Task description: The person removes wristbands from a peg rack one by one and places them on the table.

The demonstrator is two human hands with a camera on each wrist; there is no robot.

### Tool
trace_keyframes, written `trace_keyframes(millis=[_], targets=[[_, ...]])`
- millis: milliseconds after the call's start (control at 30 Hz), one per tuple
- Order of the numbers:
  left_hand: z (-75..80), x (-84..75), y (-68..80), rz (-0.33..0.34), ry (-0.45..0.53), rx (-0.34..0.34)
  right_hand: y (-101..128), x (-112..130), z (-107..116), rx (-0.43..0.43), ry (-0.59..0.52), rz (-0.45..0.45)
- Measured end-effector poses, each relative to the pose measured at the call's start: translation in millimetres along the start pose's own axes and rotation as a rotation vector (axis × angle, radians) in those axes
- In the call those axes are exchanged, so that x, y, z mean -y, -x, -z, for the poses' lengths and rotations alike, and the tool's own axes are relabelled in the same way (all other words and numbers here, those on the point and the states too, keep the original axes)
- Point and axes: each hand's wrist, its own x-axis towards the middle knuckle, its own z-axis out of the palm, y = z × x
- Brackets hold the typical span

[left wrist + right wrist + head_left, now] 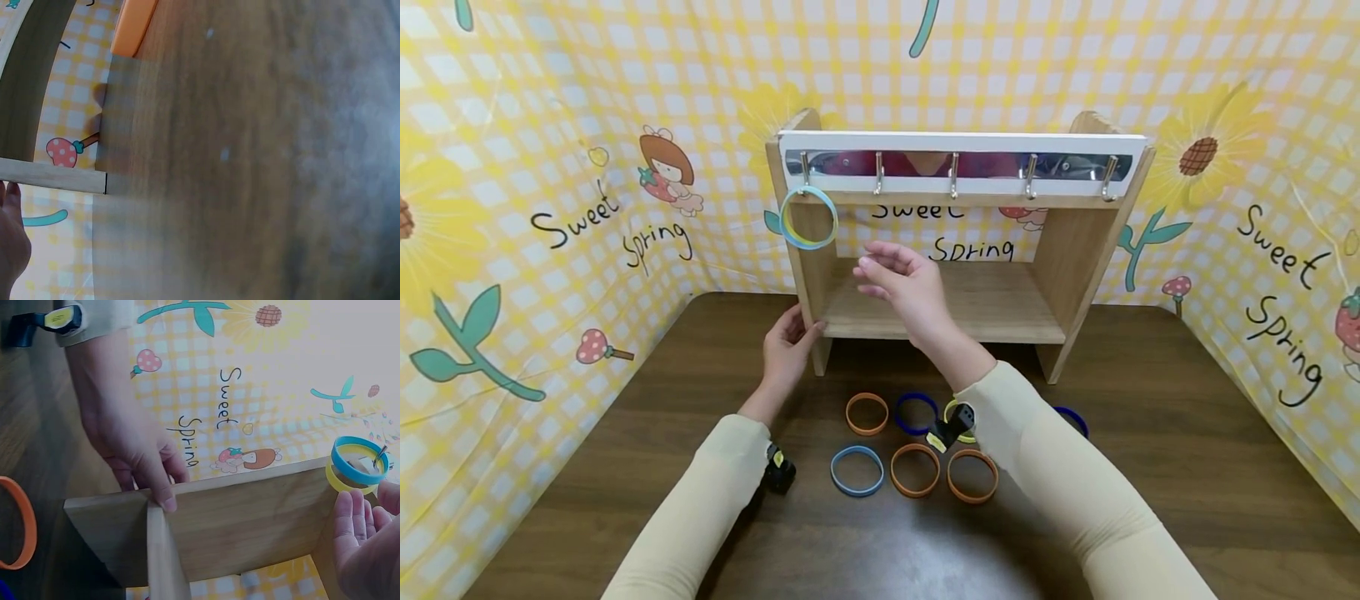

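Wristband [808,218], blue and yellow, hangs on the leftmost hook [806,171] of the wooden rack [1078,250] at the surface's far edge. Left hand [787,346] grips the rack's left upright. Right hand [901,283] hovers just beside the band, fingers relaxed, empty.

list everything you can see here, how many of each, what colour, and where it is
Wooden rack: one, light wood, at the back of the table.
Hooks: five, metal, in a row along the rack's top rail.
Hung rings: two, one blue and one yellow, together on the leftmost hook.
Orange rings: three, on the table in front of the rack.
Dark blue rings: two, on the table, one partly hidden by the right sleeve.
Light blue ring: one, front row, left.
Yellow ring: one, mostly hidden behind the right wrist.
Table: one, dark brown.
Backdrop: yellow checked cloth with flowers, all around.
Left hand: holds the rack's left side panel.
Right hand: raised before the rack, holding nothing.
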Motion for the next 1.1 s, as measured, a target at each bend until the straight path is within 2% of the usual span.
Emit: trace_keyframes(millis=[367,1100], targets=[[-0.1,2.2,-0.2,-0.011,0.002,-0.020,-17.5,-1.6,-17.4,-0.011,-0.034,-0.003],[0.4,5.4,-2.1,-0.013,0.016,-0.012,-29.2,-8.2,-40.9,-0.046,-0.039,-0.019]])
